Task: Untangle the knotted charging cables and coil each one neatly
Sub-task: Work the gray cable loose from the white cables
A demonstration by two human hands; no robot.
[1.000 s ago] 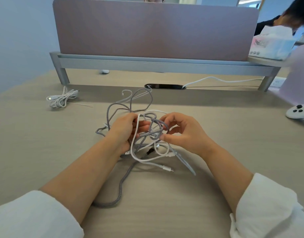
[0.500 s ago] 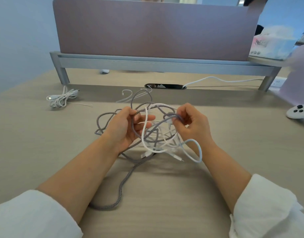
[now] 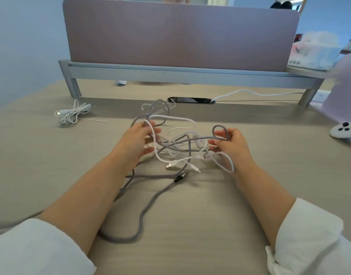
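Note:
A loose tangle of cables (image 3: 178, 143) is stretched between my hands above the wooden desk (image 3: 190, 225). It mixes a grey braided cable (image 3: 150, 199), whose tail trails on the desk toward me, with thin white cables (image 3: 170, 118). My left hand (image 3: 137, 141) holds white and grey strands at the tangle's left side. My right hand (image 3: 232, 143) pinches a grey loop and a white loop at the right side. Several plugs (image 3: 180, 171) hang below the middle.
A coiled white cable (image 3: 71, 115) lies at the far left. A desk divider (image 3: 180, 36) stands behind, with a dark cable slot (image 3: 190, 100) and a white cord (image 3: 250, 93). A white controller (image 3: 343, 131) sits at the right edge, a tissue box (image 3: 313, 54) beyond.
My hands have moved apart, the right one farther right with the grey loop. The knot has opened from a tight clump into a wide, loose spread.

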